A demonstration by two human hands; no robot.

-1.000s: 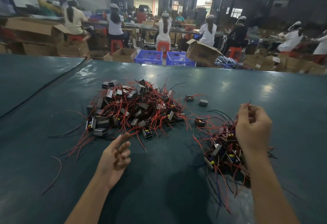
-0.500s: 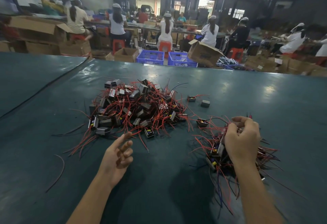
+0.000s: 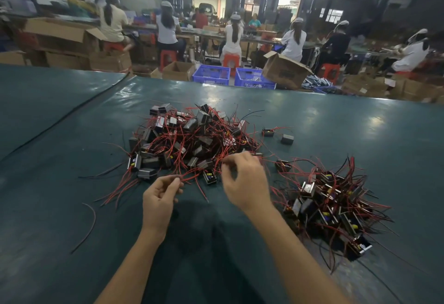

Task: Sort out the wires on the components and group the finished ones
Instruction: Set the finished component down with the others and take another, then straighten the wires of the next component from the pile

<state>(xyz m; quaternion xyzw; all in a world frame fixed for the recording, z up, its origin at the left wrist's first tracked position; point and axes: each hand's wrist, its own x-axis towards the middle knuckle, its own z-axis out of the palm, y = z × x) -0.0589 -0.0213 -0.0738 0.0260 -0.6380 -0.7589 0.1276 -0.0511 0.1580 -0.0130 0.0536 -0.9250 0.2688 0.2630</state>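
Head view, looking down my own arms onto the green table [image 3: 360,121].

Left hand [image 3: 158,199]: thumb and forefinger pinch a red wire [image 3: 189,175] at the near edge of the big pile [image 3: 192,140]; the other fingers curl under. The wire runs up and to the right. A small component [image 3: 209,178] with a yellow part lies just between my hands.

Right hand [image 3: 246,183]: back to the camera, fingers curled, tips in among the red leads at the pile's near-right edge. I cannot tell whether it grips anything.

Big pile: black boxy components tangled in red wires, mid-table, just beyond both hands.

Smaller pile [image 3: 331,205]: to my right, apart from the first. Same parts, with red and black leads spreading outward.

Two stray components [image 3: 287,139] sit beyond the gap between the piles.

A loose wire [image 3: 91,219] lies curved on the table, well to the left.

Past the far edge: blue crates [image 3: 211,75], a cardboard box [image 3: 286,69], and seated workers, all blurred.
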